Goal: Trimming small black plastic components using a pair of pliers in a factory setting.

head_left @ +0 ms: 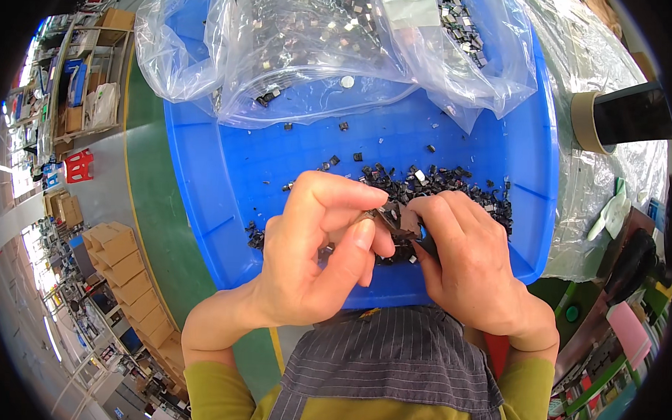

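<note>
My left hand (pixel 304 261) is closed in a pinch, its thumb and forefinger on a small dark piece (pixel 384 214) with a shiny edge. Against it, my right hand (pixel 474 252) grips a dark object (pixel 426 246) with a brownish flat end; its kind is mostly hidden by the fingers. Both hands meet above the near part of a blue plastic tray (pixel 196 183). Beneath and beyond them lies a heap of small black parts (pixel 455 186), some with silvery faces, partly covered by my hands.
Clear plastic bags (pixel 318 91) of small parts lie over the tray's far side. To the right, a tape roll (pixel 585 122) with a black object (pixel 635 114) rests on a plastic-covered surface. Brown cartons (pixel 130 284) and a shelf (pixel 88 90) stand at left.
</note>
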A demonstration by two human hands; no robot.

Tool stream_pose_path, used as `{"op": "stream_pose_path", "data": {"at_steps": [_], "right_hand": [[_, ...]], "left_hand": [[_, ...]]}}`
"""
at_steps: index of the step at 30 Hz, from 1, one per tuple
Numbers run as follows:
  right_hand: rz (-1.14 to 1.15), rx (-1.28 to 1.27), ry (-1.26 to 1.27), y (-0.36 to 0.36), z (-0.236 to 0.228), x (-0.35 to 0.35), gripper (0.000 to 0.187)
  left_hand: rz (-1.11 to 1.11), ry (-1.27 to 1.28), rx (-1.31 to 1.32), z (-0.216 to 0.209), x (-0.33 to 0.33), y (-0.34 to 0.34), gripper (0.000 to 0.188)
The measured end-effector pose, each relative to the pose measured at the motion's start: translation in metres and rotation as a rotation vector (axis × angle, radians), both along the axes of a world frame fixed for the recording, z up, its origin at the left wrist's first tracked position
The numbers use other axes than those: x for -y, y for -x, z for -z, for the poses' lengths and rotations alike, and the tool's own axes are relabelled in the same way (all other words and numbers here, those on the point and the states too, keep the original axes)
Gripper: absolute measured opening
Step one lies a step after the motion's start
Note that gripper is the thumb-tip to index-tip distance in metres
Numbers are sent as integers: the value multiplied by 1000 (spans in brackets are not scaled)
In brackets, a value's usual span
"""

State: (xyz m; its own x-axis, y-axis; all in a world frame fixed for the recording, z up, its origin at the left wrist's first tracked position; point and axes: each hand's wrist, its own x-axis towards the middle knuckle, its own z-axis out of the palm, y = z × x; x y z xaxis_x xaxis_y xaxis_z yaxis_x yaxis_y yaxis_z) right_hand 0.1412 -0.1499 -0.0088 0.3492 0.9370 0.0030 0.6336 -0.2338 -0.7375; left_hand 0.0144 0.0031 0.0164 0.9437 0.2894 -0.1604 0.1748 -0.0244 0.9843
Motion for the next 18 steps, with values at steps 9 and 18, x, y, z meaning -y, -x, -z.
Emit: {"op": "stream_pose_path", "data": {"at_steps": [9, 18], "right_hand": [[-61, -497, 130, -4, -12, 3, 20], [-51, -403, 144, -3, -10, 0, 23]], "left_hand": [[-11, 242, -50, -5, -4, 1, 23], [0, 203, -95, -6, -4, 2, 35]]}}
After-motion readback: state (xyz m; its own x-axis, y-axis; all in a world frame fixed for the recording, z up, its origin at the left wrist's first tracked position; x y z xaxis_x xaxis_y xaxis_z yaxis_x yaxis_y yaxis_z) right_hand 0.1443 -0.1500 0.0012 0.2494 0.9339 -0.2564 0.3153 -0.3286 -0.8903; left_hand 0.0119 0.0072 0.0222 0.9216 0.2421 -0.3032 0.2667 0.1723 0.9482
